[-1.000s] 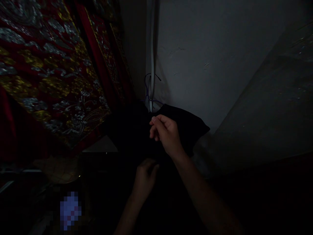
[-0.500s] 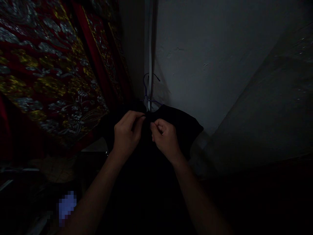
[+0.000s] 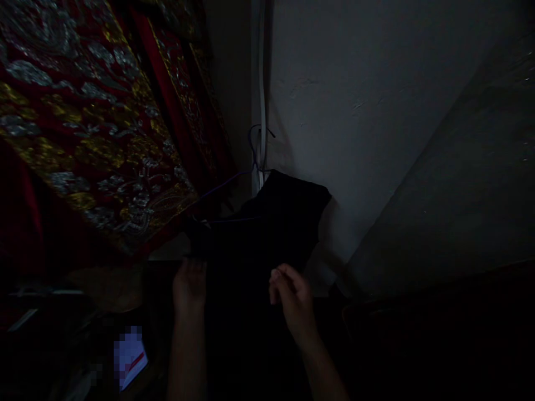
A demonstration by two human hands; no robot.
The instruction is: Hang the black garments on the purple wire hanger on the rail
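Observation:
A black shirt point(image 3: 288, 206) hangs unevenly from a thin purple wire hanger point(image 3: 228, 182). Its right shoulder is still on the hanger, while the left side has slipped down and leaves the hanger's left arm bare. Low on the garment's front, my right hand point(image 3: 293, 298) is closed in a pinch, seemingly on the dark cloth. My left hand point(image 3: 190, 284) is at the garment's lower left side, blurred, so its grip is unclear. Darkness hides the cloth's folds and lower part.
Red cloth with gold and silver embroidery point(image 3: 100, 111) hangs at the left. A pale vertical pole or cord point(image 3: 262, 83) runs down by the hanger's hook, against a grey wall point(image 3: 355, 83). A lit, partly pixelated screen-like object point(image 3: 131, 356) lies at lower left.
My left hand rose to the shirt's neck, then moved down and left. My right hand moved from the neck downward. The shirt's left side came off the hanger, baring its arm.

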